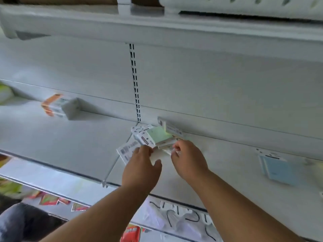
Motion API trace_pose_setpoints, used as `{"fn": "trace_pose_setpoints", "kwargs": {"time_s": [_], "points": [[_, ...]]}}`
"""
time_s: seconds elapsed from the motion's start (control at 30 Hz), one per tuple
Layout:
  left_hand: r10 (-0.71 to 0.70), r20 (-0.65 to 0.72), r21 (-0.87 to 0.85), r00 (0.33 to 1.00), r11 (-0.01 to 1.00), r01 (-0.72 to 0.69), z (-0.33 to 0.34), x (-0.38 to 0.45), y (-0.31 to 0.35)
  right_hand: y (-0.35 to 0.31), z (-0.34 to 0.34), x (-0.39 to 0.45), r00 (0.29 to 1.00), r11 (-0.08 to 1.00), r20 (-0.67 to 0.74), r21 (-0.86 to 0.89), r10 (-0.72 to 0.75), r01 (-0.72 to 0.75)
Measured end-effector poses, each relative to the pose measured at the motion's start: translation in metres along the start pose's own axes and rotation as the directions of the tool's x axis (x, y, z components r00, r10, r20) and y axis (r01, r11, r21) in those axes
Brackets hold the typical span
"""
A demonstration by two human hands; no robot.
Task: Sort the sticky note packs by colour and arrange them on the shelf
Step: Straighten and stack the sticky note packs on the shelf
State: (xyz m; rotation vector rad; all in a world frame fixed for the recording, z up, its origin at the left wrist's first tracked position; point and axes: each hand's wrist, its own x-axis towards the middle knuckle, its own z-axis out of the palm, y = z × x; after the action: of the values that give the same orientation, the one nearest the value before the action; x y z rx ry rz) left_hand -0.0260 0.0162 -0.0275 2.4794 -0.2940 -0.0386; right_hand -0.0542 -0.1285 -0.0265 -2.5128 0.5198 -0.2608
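Observation:
Several sticky note packs lie in a loose heap on the white shelf (70, 145), close to its back wall. The top one, a green pack (158, 136) with a white printed header, is tilted. My left hand (142, 165) reaches to the heap's left side, its fingertips on the green pack's header edge and its thumb spread out. My right hand (188, 158) pinches the lower packs (167, 148) at the heap's right side. Under my left hand lies a flat white pack (126, 151). An orange pack (57, 106) sits far left, and a blue pack (277, 167) far right.
A slotted upright (135, 84) runs down the back wall behind the heap. A yellow-green pack (4, 94) shows at the left edge. Another shelf (157, 27) hangs overhead. Below the shelf front are coloured packets (49, 199) and bare wire hooks (190, 217).

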Motion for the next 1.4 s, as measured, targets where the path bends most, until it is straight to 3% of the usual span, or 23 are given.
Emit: {"fn": "trace_pose_setpoints", "kwargs": {"time_s": [0.07,0.2,0.3,0.43,0.57,0.63,0.7,0.77,0.8,0.87,1.0,1.17,1.4], "points": [[-0.04,-0.015,0.054,0.999,0.998,0.041,-0.01,0.014,-0.019,-0.02,0.015,0.012,0.999,1.0,0.024,0.013,-0.021,0.021],[-0.157,0.099,0.255,0.983,0.959,0.127,-0.014,0.032,-0.051,-0.049,0.043,0.02,0.988,1.0,0.156,0.008,0.015,-0.016],[-0.086,0.116,0.35,0.99,0.936,0.04,-0.017,0.035,-0.064,-0.057,0.06,0.017,0.964,0.995,0.254,0.037,0.081,-0.093],[0.014,0.081,0.369,0.997,0.929,-0.044,-0.027,0.036,-0.076,-0.064,0.064,0.014,0.945,0.934,0.265,0.247,0.192,-0.259],[-0.072,-0.155,0.057,0.985,0.995,0.081,-0.035,0.016,-0.079,-0.069,0.065,0.004,0.97,0.89,0.19,0.398,0.154,-0.22],[-0.171,-0.175,-0.122,0.97,0.981,0.151,-0.034,0.006,-0.075,-0.069,0.063,-0.003,0.97,0.867,0.165,0.438,0.18,-0.236],[-0.294,-0.077,-0.401,0.953,0.884,0.241,-0.028,-0.001,-0.063,-0.064,0.056,-0.009,0.962,0.841,0.138,0.468,0.234,-0.272],[-0.388,0.103,-0.672,0.916,0.652,0.352,-0.021,-0.011,-0.043,-0.053,0.04,-0.017,0.943,0.796,0.151,0.506,0.296,-0.331],[-0.395,0.184,-0.74,0.9,0.547,0.391,-0.017,-0.018,-0.031,-0.045,0.03,-0.021,0.934,0.774,0.153,0.526,0.322,-0.353],[-0.343,0.283,-0.756,0.896,0.496,0.428,-0.006,-0.033,-0.009,-0.021,0.009,-0.031,0.934,0.776,0.094,0.533,0.343,-0.339],[-0.151,0.357,-0.678,0.922,0.637,0.367,0.038,-0.062,0.036,0.046,-0.043,-0.057,0.927,0.836,-0.032,0.446,0.373,-0.32],[0.022,0.28,-0.454,0.96,0.884,0.112,0.107,-0.104,0.118,0.15,-0.112,-0.093,0.891,0.883,-0.149,0.276,0.429,-0.379],[0.088,0.308,-0.14,0.947,0.989,-0.046,0.175,-0.146,0.2,0.255,-0.166,-0.119,0.874,0.877,-0.072,0.075,0.48,-0.475]]}}
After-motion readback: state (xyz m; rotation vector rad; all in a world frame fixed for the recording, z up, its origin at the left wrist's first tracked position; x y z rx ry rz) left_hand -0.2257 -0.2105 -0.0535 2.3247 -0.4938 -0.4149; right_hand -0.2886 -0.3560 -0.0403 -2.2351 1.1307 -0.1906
